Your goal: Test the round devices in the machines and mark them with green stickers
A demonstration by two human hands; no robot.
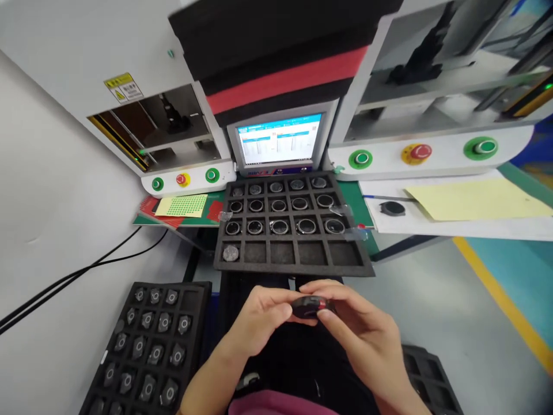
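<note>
Dark round device with a red spot is held just nearer than the central foam tray, grasped between the fingers of the left hand and the right hand. Nearer than the central foam tray and to its left, a second foam tray is filled with rows of dark, ring-marked pieces; to its right, part of a third foam tray is seen. In the central foam tray, the three farther rows are filled with round pieces, and in the nearest row one round piece is set at the left end. Beneath its far part, the green surface is seen. To its right, a dark disc is laid on a white sheet, beside a yellow sheet; to its left lies a green-dotted sheet. Directly beyond it, a lit screen is flanked by two machines, the left machine and the right machine, each fitted with green and red buttons.
</note>
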